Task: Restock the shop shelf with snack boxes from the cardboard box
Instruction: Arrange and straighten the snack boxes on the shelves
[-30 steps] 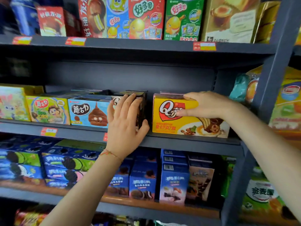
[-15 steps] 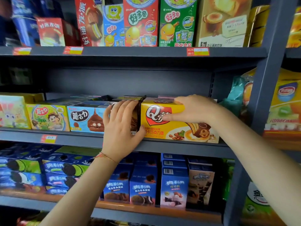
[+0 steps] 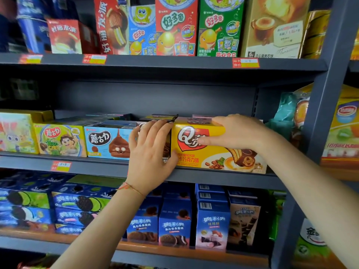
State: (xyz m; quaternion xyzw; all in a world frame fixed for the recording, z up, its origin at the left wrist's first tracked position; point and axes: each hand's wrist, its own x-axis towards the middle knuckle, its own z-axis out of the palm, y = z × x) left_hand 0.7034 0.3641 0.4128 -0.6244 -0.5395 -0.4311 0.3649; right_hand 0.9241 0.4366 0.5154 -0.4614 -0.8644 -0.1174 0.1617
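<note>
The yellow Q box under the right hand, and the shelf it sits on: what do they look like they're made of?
Yellow Q box: looks like printed cardboard with a slightly glossy coat; sharp folded edges, flat printed faces and a soft sheen on top. Shelf: probably painted sheet metal, matte dark grey; thin folded front lip and a slotted upright behind. The right hand grips the box.

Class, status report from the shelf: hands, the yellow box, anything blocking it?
Left hand flat on dark box. Right hand grips yellow box, seated on middle shelf. Dark box touching it; nothing blocking.
</note>
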